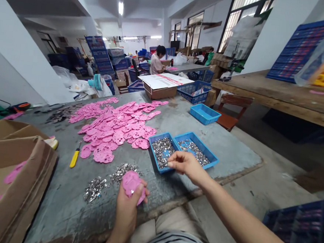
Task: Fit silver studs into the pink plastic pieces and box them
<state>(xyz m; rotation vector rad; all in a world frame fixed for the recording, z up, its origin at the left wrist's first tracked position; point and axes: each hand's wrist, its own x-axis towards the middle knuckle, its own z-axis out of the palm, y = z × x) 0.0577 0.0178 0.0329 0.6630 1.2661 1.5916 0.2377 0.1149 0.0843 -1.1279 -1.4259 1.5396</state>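
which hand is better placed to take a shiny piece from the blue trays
Likely the right hand: it is at the blue trays, while the left hand, farther off, holds a pink piece.

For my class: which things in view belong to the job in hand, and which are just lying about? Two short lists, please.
Likely in the job:
- pink piece, in the left hand
- metal bits in a blue tray, by the right hand
- heap of pink pieces

Apparently just lying about:
- yellow knife
- far blue tray
- chair
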